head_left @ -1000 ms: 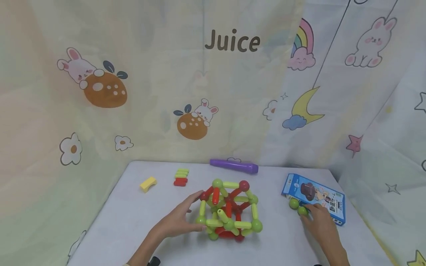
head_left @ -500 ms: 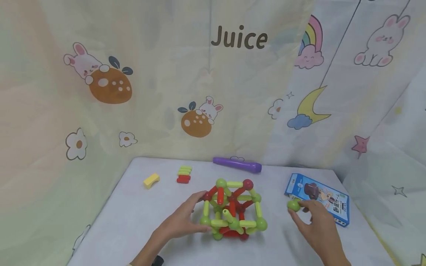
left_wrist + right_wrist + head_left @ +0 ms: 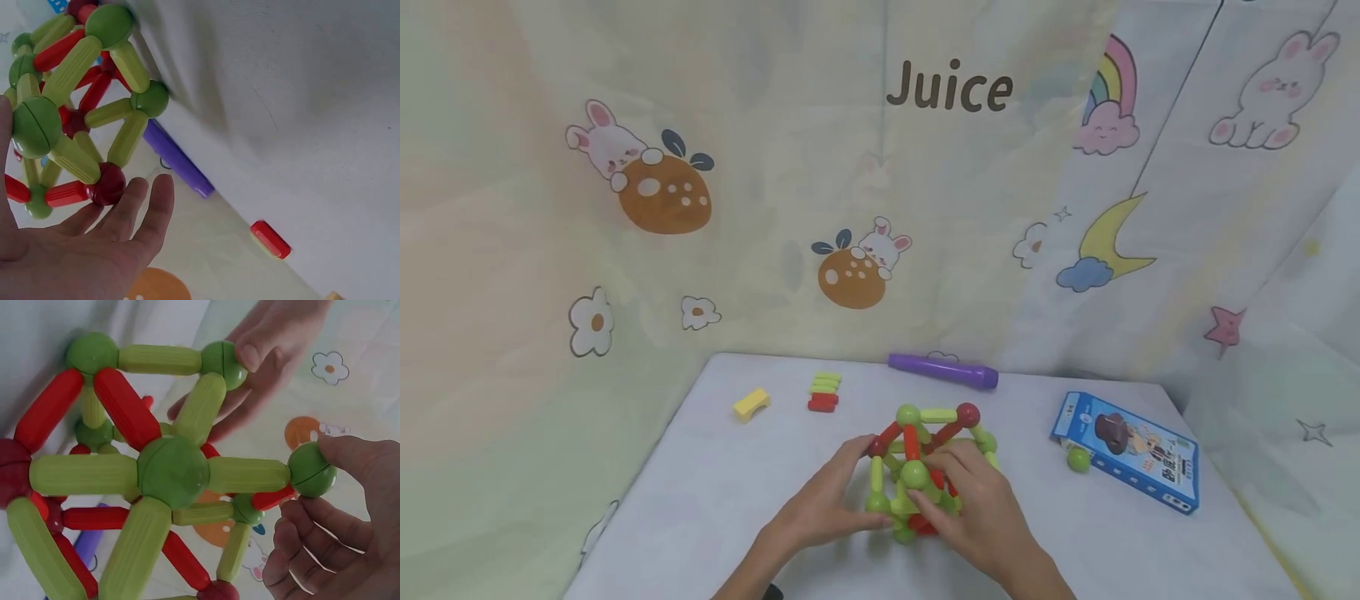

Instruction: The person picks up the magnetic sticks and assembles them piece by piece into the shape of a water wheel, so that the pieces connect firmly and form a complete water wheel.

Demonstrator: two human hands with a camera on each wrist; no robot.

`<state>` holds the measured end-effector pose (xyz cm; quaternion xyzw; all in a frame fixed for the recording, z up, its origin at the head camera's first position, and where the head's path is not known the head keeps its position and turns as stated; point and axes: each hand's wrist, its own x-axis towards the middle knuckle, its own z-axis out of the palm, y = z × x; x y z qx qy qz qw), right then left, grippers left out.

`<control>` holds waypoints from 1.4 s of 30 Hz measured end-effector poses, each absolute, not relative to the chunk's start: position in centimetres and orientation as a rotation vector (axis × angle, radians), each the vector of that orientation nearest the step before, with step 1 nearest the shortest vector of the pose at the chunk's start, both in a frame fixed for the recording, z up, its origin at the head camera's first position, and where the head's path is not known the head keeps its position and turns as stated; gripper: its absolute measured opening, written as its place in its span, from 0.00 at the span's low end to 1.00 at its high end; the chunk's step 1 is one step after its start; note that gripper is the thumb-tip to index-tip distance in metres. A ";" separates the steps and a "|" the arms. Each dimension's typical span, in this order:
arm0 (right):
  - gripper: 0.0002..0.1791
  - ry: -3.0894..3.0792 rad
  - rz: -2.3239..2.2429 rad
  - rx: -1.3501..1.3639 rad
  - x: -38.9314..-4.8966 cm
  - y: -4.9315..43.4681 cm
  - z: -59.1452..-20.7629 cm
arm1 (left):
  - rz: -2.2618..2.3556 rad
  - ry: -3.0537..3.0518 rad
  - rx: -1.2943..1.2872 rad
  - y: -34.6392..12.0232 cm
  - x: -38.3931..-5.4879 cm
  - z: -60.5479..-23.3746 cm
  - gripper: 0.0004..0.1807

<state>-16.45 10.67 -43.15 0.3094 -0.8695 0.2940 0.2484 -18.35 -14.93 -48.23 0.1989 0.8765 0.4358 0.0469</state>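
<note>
A ball-and-stick structure [image 3: 912,442] of green and dark red balls joined by red and yellow-green rods stands on the table between both hands. My left hand [image 3: 827,504] holds its left side, thumb on a green ball [image 3: 225,365] and fingers by a dark red ball [image 3: 107,184]. With thumb and fingers, my right hand [image 3: 985,517] pinches another green ball [image 3: 312,469], which sits at the end of a yellow-green rod [image 3: 249,474] jutting toward me. In the head view that hand hides the structure's lower right part.
At the right lies a blue printed box [image 3: 1138,454], with a loose green ball [image 3: 1078,459] by its near edge. A purple baton-shaped stick [image 3: 943,371] lies at the back. Farther left are several short rods [image 3: 823,402] and a yellow arch block [image 3: 752,406].
My right hand has picked up one of the two green balls by the box and brought it left to the structure's protruding rod. The left hand stays at the structure.
</note>
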 end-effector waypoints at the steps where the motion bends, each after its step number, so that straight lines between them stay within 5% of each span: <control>1: 0.23 -2.381 0.801 0.826 -16.5 10.6 -43.2 | 1.331 2.669 0.601 -14.8 -18.4 -48.1 0.61; 24: 0.23 -2.528 1.170 0.647 -16.6 11.2 -44.0 | 1.321 2.659 0.593 -14.1 -19.1 -47.9 0.62; 35: 0.27 -2.529 0.841 0.403 -16.6 18.0 -46.4 | 1.394 2.548 0.666 -14.9 -20.3 -48.3 0.60; 42: 0.19 -2.692 0.871 0.340 -16.3 18.9 -48.6 | 1.606 2.546 0.550 -18.4 -24.3 -49.1 0.34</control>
